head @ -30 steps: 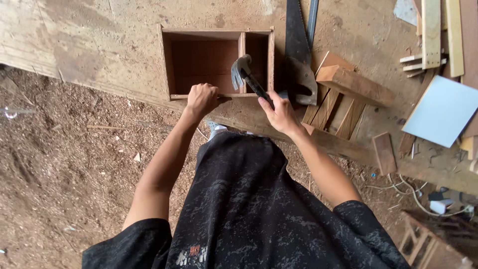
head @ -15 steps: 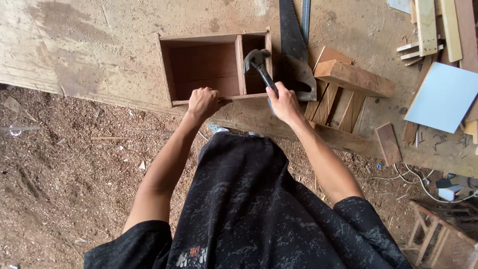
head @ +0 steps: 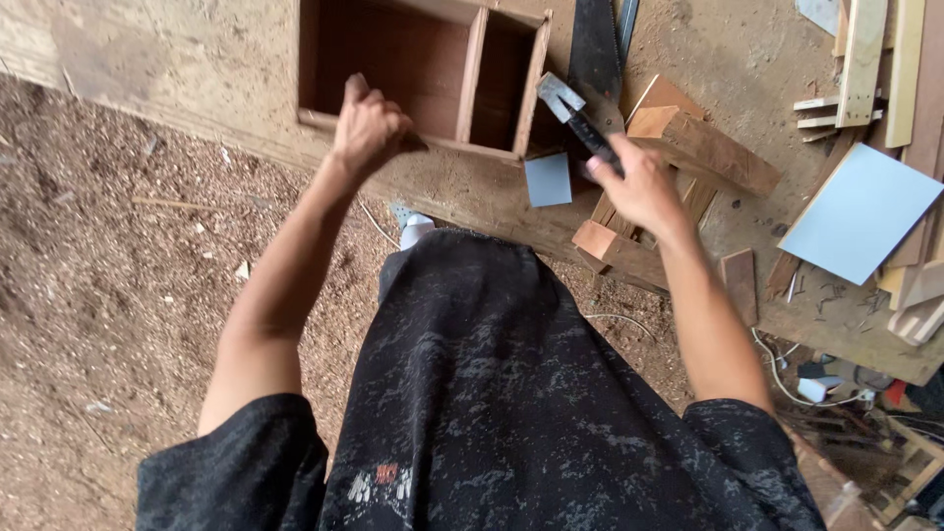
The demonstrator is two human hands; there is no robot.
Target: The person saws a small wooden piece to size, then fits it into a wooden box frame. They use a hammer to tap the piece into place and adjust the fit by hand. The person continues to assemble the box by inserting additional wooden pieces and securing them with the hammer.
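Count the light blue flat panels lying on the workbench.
2. A small light blue square panel lies just below the open wooden box, and a large light blue panel lies at the right. Others may be hidden under the scrap wood.

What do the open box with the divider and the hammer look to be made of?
The box looks like bare reddish-brown wood: visible grain, unpainted board edges. The left hand grips its near edge. The hammer in the right hand seems to have a dull grey metal head; its dark handle could be rubber or plastic.
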